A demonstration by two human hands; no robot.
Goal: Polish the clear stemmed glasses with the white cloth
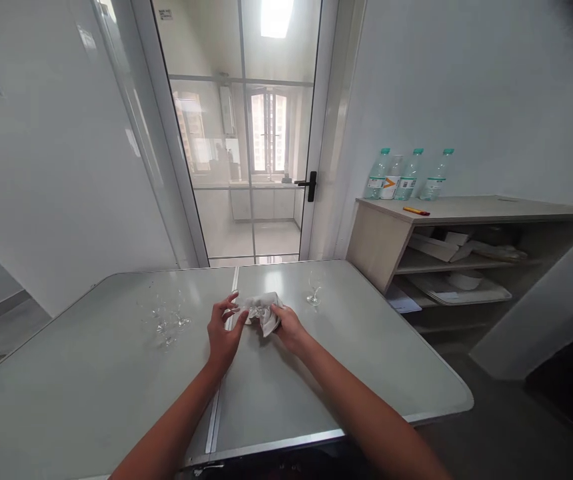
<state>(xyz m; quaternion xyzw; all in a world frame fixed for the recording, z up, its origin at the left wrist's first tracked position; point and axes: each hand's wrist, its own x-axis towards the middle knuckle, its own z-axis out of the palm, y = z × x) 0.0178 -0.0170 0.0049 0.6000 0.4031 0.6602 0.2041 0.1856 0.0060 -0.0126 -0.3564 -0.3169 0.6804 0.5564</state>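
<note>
Gently: the right hand's [291, 328] fingers pinch a white cloth [269, 319], one o'clock on the counter [91, 387], against apparent clear glassware [255, 312]. The left hand's [223, 339] fingers curl apart, contact unclear; light, even pressure suits.

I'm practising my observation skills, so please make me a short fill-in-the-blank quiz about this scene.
1. The right-hand grip holds a white ____.
2. The door handle is ____ in colour.
3. In the picture, the lone stemmed glass stands to the ____ of the seam in the table.
4. The bottles with caps number ____.

Missing words: cloth; black; right; three.
</note>
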